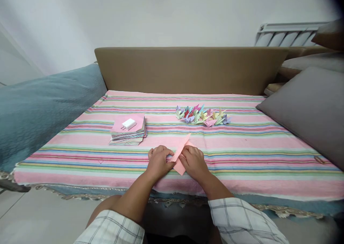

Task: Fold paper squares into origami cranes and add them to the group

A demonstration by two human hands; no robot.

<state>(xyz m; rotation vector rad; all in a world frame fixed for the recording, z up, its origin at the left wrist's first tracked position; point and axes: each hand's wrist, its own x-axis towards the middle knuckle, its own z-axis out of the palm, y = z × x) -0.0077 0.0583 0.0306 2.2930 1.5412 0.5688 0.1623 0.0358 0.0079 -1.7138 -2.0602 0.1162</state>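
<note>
Checked sleeves come nearest. The left hand and right hand pinch a half-folded pink paper between them, over the striped cloth. This looks like mid-fold; the next move seems to call for aligning edges and pressing the crease. Beyond, left, a charger tops the paper stack; right, folded cranes cluster.
</note>
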